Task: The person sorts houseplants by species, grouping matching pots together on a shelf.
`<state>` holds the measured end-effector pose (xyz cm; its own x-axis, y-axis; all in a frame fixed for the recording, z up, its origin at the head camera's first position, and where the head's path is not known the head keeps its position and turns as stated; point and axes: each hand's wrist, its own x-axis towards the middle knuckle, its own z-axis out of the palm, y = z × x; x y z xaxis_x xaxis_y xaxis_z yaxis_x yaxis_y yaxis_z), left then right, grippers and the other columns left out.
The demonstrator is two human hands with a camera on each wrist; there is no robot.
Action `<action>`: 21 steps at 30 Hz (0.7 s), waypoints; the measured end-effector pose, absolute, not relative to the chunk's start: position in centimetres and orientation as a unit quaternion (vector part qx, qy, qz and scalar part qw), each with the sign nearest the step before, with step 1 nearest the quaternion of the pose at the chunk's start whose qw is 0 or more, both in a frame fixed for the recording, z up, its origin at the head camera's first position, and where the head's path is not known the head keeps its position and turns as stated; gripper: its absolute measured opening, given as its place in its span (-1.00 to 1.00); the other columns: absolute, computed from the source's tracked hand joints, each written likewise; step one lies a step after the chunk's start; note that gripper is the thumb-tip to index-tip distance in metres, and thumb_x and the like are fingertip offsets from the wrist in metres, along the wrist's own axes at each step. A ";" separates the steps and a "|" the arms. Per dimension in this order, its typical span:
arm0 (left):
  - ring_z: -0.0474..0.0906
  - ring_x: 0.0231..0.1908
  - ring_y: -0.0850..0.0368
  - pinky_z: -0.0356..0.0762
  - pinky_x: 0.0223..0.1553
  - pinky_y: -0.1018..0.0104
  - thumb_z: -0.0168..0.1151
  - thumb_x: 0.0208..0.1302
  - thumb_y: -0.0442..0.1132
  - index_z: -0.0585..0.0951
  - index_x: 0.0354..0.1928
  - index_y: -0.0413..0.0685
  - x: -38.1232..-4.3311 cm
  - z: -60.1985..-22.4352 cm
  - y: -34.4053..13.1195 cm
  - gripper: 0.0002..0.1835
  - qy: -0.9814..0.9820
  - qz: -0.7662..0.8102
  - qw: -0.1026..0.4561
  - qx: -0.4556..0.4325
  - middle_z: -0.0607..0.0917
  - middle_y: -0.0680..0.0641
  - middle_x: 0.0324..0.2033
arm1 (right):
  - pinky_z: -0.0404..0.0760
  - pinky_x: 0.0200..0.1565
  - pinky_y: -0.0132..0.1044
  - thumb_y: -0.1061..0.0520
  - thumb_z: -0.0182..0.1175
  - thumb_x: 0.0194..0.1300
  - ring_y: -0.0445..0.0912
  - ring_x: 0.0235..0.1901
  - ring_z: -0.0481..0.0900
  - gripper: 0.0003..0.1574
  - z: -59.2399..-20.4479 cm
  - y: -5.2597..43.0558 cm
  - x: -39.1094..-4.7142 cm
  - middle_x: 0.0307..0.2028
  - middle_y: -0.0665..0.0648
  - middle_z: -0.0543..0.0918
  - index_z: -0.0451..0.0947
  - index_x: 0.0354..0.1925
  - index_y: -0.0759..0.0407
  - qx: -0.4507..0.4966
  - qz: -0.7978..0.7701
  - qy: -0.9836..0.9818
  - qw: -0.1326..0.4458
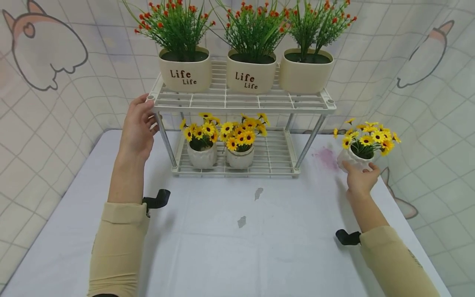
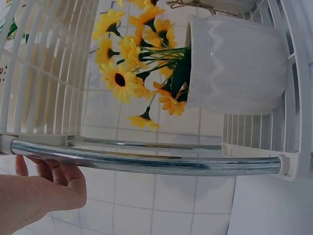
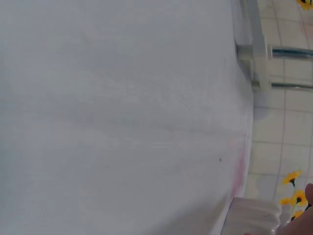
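Note:
At the upper left corner of a white two-tier wire rack [image 1: 237, 105], my left hand [image 1: 138, 128] grips the corner. In the left wrist view its curled fingers [image 2: 58, 174] lie at the upper end of the metal post [image 2: 161, 161]. To the right of the rack, my right hand [image 1: 361, 177] holds a white ceramic pot of yellow artificial daisies [image 1: 358, 159] by its side. The right wrist view catches only part of that pot [image 3: 252, 215] at the lower corner. Two similar daisy pots stand on the lower tier, a left one [image 1: 202, 156] and a right one [image 1: 240, 157].
Three cream planters with red-flowered greenery, left [image 1: 185, 76], middle [image 1: 251, 76] and right [image 1: 306, 76], stand on the top tier. A white cloth covers the table [image 1: 222, 255], with a pink stain [image 1: 326, 158] right of the rack. A tile-patterned curtain [image 1: 438, 136] surrounds the table.

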<state>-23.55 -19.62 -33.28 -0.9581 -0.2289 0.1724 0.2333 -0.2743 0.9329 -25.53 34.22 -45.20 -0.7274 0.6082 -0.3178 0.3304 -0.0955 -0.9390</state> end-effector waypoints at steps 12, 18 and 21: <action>0.31 0.03 0.07 0.17 0.00 0.22 0.16 0.48 0.00 0.31 0.35 0.12 -23.5 -33.2 -19.7 -0.50 -0.582 -0.802 0.135 0.000 0.50 -0.05 0.10 | 0.15 0.40 -0.26 -0.16 0.45 0.23 -0.07 0.55 -0.20 0.30 -45.1 34.8 -29.0 0.57 0.04 -0.23 -0.26 0.56 -0.35 -0.397 0.614 -0.672 0.121; 0.31 0.04 0.08 0.16 0.01 0.21 0.15 0.49 0.01 0.29 0.37 0.12 -23.5 -33.2 -19.8 -0.49 -0.589 -0.796 0.136 -0.001 0.49 -0.05 0.12 | 0.12 0.40 -0.33 -0.15 0.41 0.27 -0.11 0.56 -0.24 0.30 -44.9 34.8 -29.7 0.59 0.02 -0.24 -0.29 0.59 -0.29 -0.418 0.605 -0.665 0.128; 0.31 0.04 0.08 0.16 0.02 0.21 0.14 0.50 0.01 0.29 0.37 0.12 -23.5 -33.2 -19.8 -0.49 -0.591 -0.795 0.138 -0.005 0.48 -0.05 0.13 | 0.11 0.41 -0.33 -0.17 0.39 0.28 -0.10 0.57 -0.23 0.30 -44.8 34.9 -29.9 0.60 0.02 -0.23 -0.30 0.61 -0.22 -0.425 0.596 -0.670 0.125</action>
